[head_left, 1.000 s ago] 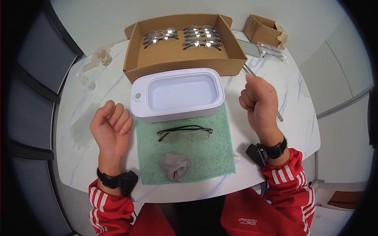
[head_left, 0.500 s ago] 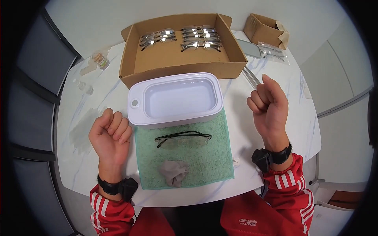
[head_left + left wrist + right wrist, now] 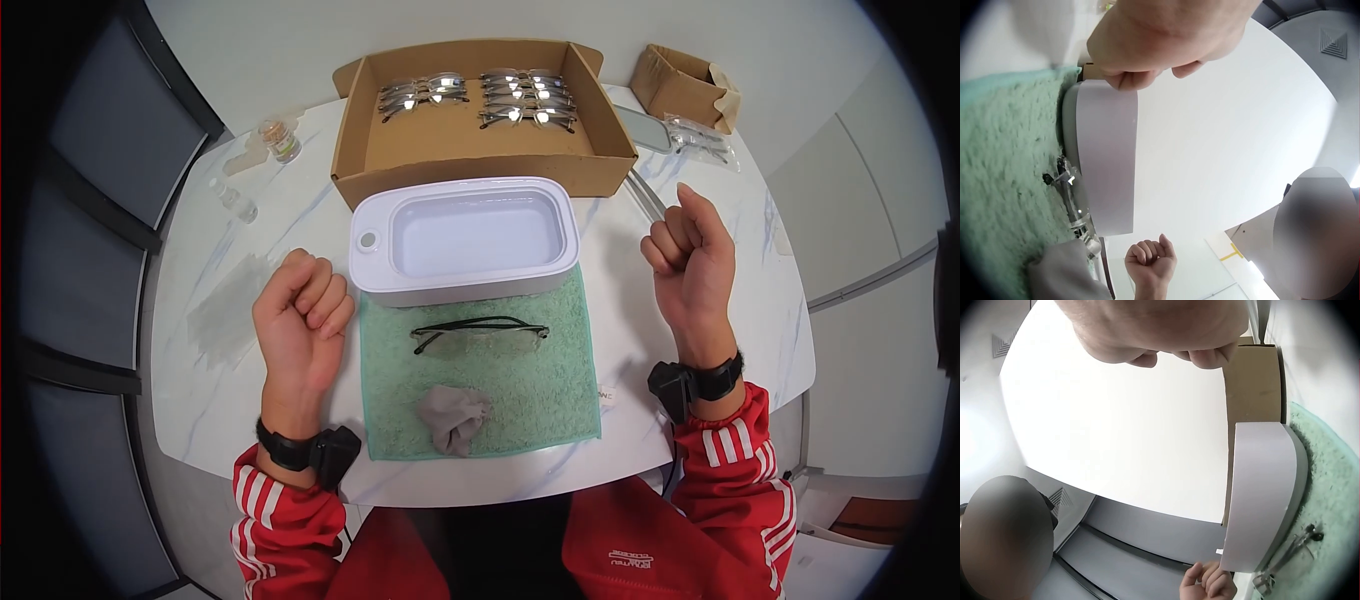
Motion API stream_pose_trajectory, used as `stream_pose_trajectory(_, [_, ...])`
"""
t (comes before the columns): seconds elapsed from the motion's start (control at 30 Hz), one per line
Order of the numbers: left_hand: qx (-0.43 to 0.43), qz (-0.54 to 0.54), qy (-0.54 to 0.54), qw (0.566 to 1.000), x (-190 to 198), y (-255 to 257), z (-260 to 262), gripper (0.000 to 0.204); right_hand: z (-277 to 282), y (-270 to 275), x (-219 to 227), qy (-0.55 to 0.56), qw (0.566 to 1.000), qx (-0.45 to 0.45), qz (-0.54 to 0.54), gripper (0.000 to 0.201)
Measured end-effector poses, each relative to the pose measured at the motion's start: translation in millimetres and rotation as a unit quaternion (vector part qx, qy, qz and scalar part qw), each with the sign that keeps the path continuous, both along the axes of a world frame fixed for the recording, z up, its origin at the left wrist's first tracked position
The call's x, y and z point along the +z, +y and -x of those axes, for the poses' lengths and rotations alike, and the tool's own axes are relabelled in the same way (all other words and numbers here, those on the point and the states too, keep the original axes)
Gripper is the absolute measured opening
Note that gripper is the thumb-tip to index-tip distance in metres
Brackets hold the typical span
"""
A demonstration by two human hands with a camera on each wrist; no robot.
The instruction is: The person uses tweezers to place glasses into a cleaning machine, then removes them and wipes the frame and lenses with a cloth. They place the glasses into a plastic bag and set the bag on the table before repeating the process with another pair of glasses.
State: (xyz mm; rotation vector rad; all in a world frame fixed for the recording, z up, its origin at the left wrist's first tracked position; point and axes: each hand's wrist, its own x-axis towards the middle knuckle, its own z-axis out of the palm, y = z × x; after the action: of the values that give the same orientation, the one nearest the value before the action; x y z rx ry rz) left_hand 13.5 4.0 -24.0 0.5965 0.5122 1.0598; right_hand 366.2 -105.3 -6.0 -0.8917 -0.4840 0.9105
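Note:
My left hand (image 3: 305, 325), fingers curled in toward the palm and holding nothing, is raised left of the green towel (image 3: 530, 400). My right hand (image 3: 692, 265) is likewise curled and empty, thumb pointing up, over the table's right side. Between them on the towel lie folded eyeglasses (image 3: 482, 335) with dark temples, also seen in the left wrist view beside the basin's wall. A crumpled grey cloth (image 3: 455, 415) sits nearer the front edge. Behind the glasses stands a white ultrasonic-cleaner-like basin (image 3: 415, 290) with a round button at its left.
An open cardboard box (image 3: 480, 165) behind the basin holds rows of glasses. Metal tweezers (image 3: 645, 195) lie right of it, near bagged glasses (image 3: 700, 142) and a smaller box (image 3: 685, 85). At left stand a jar (image 3: 280, 142) and a small clear bottle (image 3: 236, 203).
My right hand has moved slightly outward to the right, its thumb more upright. The left hand keeps its curled pose. The head view has shifted a little; the glasses and cloth stay put.

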Motion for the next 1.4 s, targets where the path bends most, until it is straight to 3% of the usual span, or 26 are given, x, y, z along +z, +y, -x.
stream_pose_trajectory(0.33, [0.001,-0.008,0.01,1.0,2.2,-1.1,0.1,0.034,-16.4,3.4,6.5,0.015,0.998,-0.066,-0.004,0.043])
stream_pose_trajectory(1.4, [-0.009,0.04,-0.02,0.999,-1.0,1.1,0.6,0.032,-19.6,3.4,11.0,0.032,0.996,-0.085,0.005,0.047])
